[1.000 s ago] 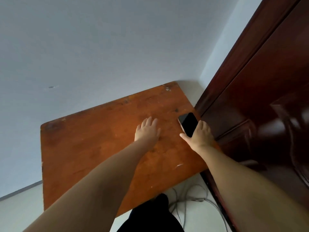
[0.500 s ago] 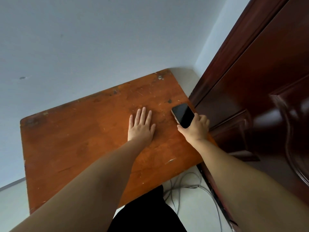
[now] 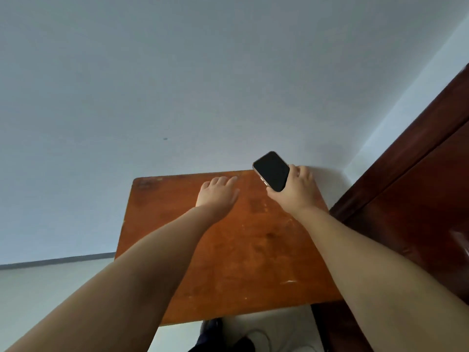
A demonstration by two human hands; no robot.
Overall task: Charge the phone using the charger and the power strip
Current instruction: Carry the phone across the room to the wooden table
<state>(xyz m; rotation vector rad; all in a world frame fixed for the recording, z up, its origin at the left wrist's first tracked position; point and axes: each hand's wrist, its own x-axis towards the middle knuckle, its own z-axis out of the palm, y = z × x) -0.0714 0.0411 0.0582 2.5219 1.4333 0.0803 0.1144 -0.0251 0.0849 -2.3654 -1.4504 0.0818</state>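
A black phone (image 3: 272, 170) with a dark screen and a pale metal edge is lifted off the table, tilted, near the far right corner. My right hand (image 3: 295, 190) is shut on its lower end. My left hand (image 3: 217, 192) lies flat, palm down, on the orange-brown wooden table (image 3: 228, 250), to the left of the phone, fingers apart and holding nothing. No charger or power strip is visible.
A plain white wall (image 3: 177, 85) stands right behind the table. A dark red-brown wooden door (image 3: 418, 199) closes off the right side. Pale floor (image 3: 38, 301) lies to the left. A dark shape and a pale cable show below the table's near edge.
My right hand has gripped the phone and raised it off the table toward the far right corner. My left hand stays flat on the table. The camera has tilted upward.
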